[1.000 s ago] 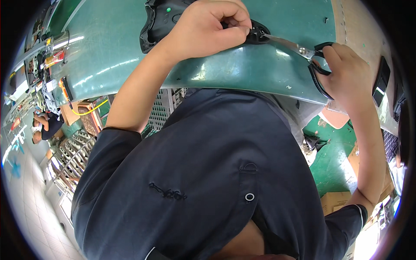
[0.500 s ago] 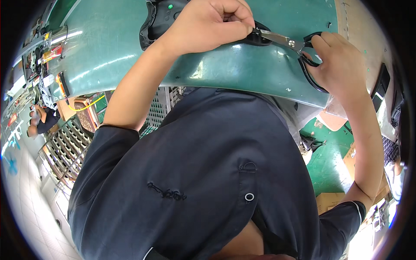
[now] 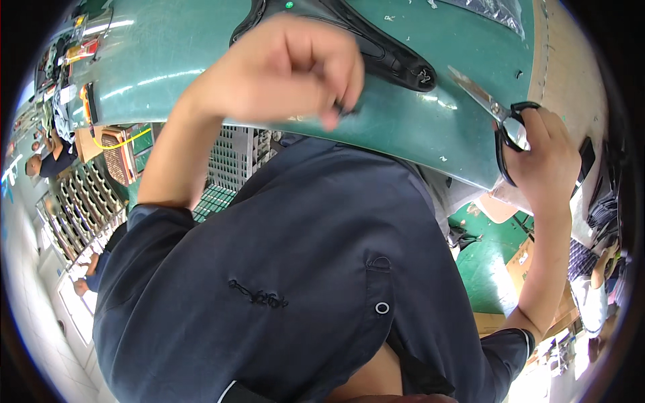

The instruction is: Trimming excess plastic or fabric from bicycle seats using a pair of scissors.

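Note:
My left hand [image 3: 289,74] is blurred and raised over the near part of the green table, its fingers pinched on a small dark scrap [image 3: 345,109]. Behind it lies a black part shaped like a bicycle saddle [image 3: 383,57], its narrow end pointing right and its wide end partly hidden by the hand. White threads or bits show at the narrow tip. To the right, my right hand [image 3: 547,151] grips scissors [image 3: 498,111] by the black handles. Their blades seem nearly closed and point up and left, apart from the saddle-shaped part.
A clear plastic bag [image 3: 494,12] lies at the table's far edge, and small scraps dot the green tabletop [image 3: 161,101]. An orange-handled tool [image 3: 89,104] with a yellow cord is at the left. A grey crate [image 3: 232,158] stands below the edge. Other people are at far left.
My left hand has pulled back left and toward me with the scrap, away from the saddle-shaped part's tip. The scissors have moved right and nearer, off the tip.

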`<state>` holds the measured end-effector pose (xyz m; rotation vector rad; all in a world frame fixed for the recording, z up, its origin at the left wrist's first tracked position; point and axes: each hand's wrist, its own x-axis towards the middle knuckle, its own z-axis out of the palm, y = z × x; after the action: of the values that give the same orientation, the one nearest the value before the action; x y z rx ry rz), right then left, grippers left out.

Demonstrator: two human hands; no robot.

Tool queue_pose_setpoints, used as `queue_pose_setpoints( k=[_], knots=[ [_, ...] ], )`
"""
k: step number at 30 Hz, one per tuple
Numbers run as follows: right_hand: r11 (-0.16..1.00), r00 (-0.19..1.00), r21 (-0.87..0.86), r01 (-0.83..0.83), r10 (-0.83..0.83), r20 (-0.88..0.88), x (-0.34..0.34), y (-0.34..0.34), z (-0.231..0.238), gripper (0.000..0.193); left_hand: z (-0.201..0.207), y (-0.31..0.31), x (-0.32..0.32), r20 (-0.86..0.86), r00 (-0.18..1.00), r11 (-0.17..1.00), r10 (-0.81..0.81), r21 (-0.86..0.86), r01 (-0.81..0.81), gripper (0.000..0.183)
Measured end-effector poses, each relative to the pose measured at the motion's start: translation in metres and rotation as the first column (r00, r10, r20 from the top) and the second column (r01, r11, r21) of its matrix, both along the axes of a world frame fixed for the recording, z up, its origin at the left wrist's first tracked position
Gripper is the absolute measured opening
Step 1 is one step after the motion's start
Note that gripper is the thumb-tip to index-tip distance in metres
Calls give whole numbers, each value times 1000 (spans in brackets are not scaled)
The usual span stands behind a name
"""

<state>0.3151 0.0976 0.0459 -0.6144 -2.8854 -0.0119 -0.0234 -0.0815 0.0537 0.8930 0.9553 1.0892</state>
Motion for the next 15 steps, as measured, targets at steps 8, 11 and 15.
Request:
queue_pose_setpoints(
  k=[8,11,15],
  knots=[
    [574,937,-753,321,-79,340,-5,-5,9,35,-9,-66,8,-884,116,825,-453,-366,431,9],
    [-29,905,-905,424,43,423,-4,-6,4,48,-16,-79,9,-888,132,848,-440,-363,387,12],
    [-261,938,-903,341,36,344,-5,-18,-9,49,-9,-56,22,-901,280,869,-332,-176,462,16]
  ],
)
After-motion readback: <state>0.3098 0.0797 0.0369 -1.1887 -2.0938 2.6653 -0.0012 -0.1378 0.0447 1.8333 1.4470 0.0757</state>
